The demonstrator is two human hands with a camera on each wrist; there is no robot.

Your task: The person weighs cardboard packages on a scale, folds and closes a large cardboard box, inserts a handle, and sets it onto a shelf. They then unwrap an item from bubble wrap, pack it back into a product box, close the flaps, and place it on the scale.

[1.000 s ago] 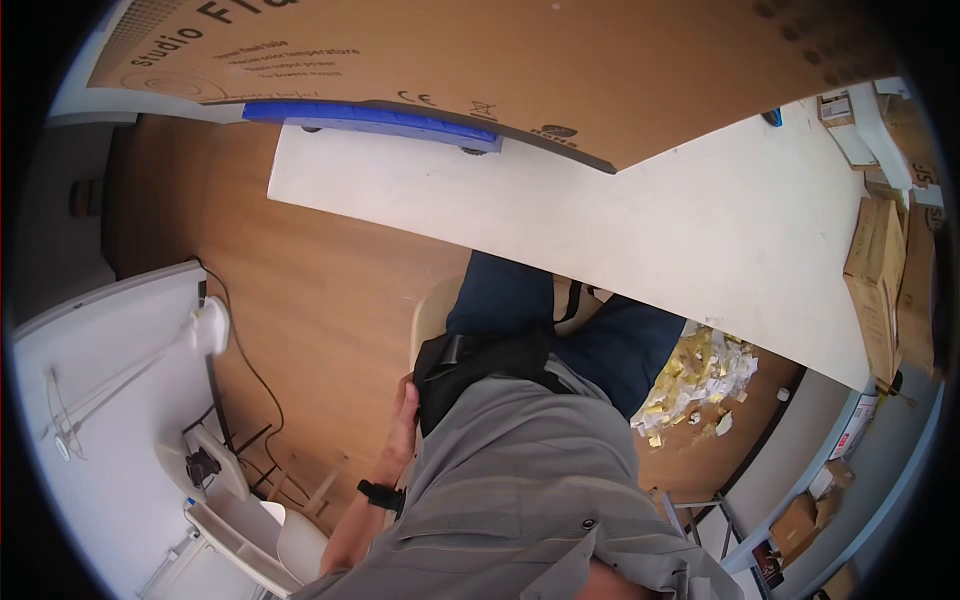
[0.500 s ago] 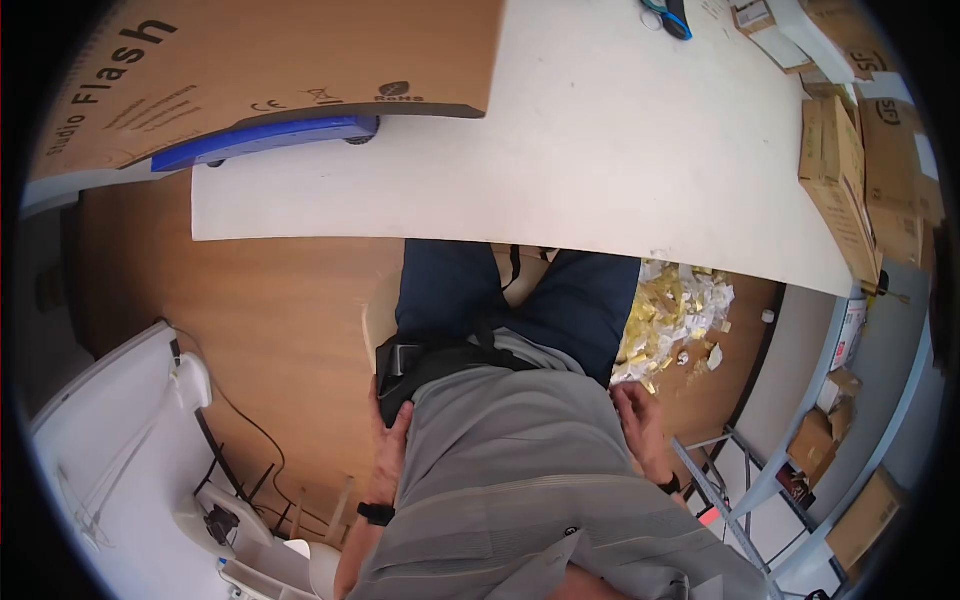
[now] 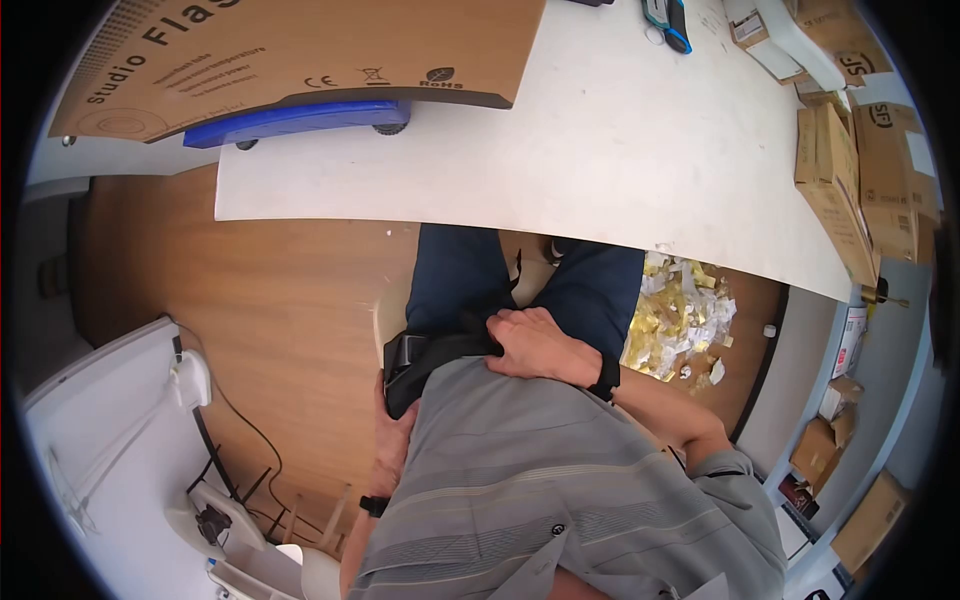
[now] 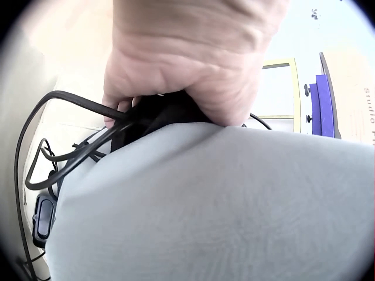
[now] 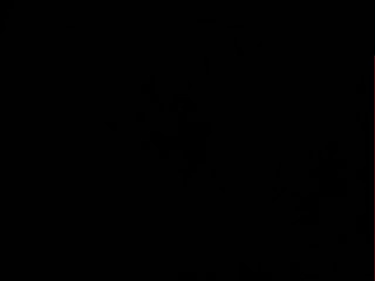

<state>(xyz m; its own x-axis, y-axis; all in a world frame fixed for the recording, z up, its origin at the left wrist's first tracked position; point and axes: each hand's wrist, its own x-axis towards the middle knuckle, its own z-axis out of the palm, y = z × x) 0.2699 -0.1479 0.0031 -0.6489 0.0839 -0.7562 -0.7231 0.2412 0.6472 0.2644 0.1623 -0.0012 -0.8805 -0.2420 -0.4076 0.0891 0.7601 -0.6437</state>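
A black waist bag (image 3: 432, 352) lies across the seated person's lap, over a grey shirt (image 3: 500, 450) and dark blue trousers (image 3: 455, 270). At its left end my left hand (image 3: 392, 435) grips the bag from the side. The left wrist view shows that hand (image 4: 187, 64) with thumb and fingers round black fabric (image 4: 167, 111), next to looping black cables (image 4: 70, 99). My right hand (image 3: 540, 345) reaches across the waist, its curled fingers holding the bag's front part; the fingertips are hidden. The right wrist view is black.
A white table (image 3: 600, 160) stands in front, bearing a large cardboard box (image 3: 350, 50) on a blue wheeled base (image 3: 300, 122) and a blue-black tool (image 3: 672, 25). Smaller cartons (image 3: 835, 190) line the right. Paper scraps (image 3: 685, 315) lie on the floor under the table.
My right hand, out of sight at first and then beside the right hip, has come across to the bag at the lap. My left hand stays at the bag's left end. The head view has shifted.
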